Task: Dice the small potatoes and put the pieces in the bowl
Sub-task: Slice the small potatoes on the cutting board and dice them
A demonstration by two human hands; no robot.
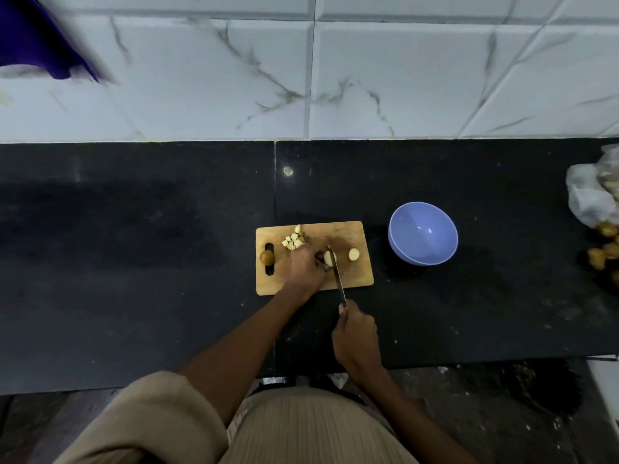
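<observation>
One potato piece (329, 258), pale and peeled-looking on its cut face, lies near the middle of the wooden cutting board (351, 279), pinned under the fingertips of the left hand (304, 267), whose fingers curl down over it. A knife (337, 276) meets it on its right side, blade running back toward the person; the right hand (356, 333) is wrapped round the handle, forefinger stretched along the top. Just to the right on the board sits a potato half (354, 254), its cut face pale yellow and rim tan. At the board's far left corner is a small heap of diced pieces (293, 241), cream-coloured cubes, some touching. A whole brown potato (267, 256) rests beside the board's handle slot.

Right of the board, apart from it, stands the blue bowl (422, 233) (nothing shows inside it). All of this rests on a black stone worktop (134, 262). At the right edge lie a crumpled plastic bag (589, 195) and more small potatoes (603, 252). Behind is a white marbled tile wall (335, 78). No writing or labels can be read anywhere.
</observation>
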